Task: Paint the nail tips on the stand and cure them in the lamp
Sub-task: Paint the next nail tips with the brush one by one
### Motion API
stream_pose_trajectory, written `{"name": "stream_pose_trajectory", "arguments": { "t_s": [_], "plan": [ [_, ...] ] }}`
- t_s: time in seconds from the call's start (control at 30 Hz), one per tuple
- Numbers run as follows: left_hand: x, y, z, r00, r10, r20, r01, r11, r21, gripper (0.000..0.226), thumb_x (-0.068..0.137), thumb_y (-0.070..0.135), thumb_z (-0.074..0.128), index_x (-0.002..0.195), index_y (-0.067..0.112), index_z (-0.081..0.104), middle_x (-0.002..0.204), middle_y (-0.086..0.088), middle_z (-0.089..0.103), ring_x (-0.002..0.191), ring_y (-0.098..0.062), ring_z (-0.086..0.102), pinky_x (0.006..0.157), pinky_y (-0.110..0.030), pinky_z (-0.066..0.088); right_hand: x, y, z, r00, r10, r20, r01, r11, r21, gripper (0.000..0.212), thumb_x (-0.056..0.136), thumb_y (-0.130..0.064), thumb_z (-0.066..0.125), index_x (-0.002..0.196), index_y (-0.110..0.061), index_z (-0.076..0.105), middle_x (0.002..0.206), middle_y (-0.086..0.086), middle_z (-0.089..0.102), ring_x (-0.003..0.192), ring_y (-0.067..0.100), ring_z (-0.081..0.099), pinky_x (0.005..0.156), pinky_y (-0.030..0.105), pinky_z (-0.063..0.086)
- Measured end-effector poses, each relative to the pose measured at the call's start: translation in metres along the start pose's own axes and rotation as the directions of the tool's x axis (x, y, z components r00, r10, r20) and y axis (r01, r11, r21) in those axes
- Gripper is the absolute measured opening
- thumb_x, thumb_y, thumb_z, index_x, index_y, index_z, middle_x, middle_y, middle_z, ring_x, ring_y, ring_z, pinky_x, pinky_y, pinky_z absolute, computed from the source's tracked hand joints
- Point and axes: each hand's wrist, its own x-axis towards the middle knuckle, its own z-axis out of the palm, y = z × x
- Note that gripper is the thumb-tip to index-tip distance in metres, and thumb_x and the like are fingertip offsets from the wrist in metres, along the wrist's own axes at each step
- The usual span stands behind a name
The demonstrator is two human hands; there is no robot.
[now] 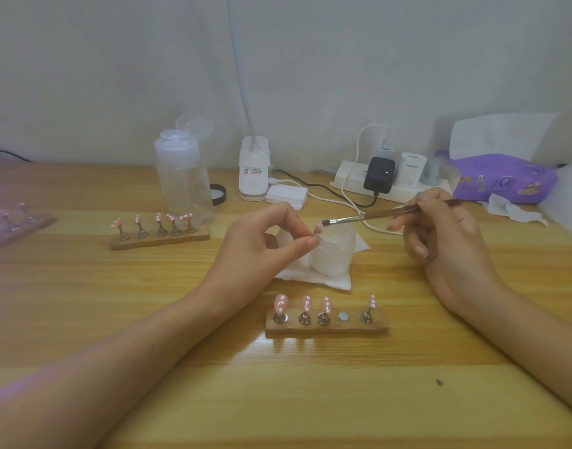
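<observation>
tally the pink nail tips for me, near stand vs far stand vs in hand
Nail tips on the near stand: 4
Nail tips on the far stand: 5
Nail tip pinched in the left hand: 1
Total: 10

The place looks like a home desk used as a small nail-art corner. A wood-grain table (pixel 83 319) stands against a plain pale wall (pixel 116 59). Far right lie a loaded power strip (pixel 404 192) and a purple tissue pack (pixel 505 179). A near stand (pixel 326 327) and a far-left stand (pixel 159 238) hold painted nail tips.
</observation>
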Motion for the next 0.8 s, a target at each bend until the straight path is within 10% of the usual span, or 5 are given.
{"name": "stream_pose_trajectory", "arguments": {
  "t_s": [0.8],
  "plan": [
    [-0.0002, -0.0010, 0.0000, 1.000, -0.002, 0.000, 0.002, 1.000, -0.023, 0.015, 0.087, 0.022, 0.075, 0.076, 0.024, 0.065, 0.083, 0.015, 0.069, 0.051, 0.004, 0.048, 0.053, -0.010, 0.037, -0.0022, -0.0024, 0.0000, 1.000, -0.009, 0.023, 0.009, 1.000, -0.006, 0.026, 0.103, -0.019, 0.045, 0.078, -0.017, 0.050, 0.067, 0.006, 0.071, 0.036, 0.010, 0.035, 0.037, 0.016, 0.026]
  ]
}}
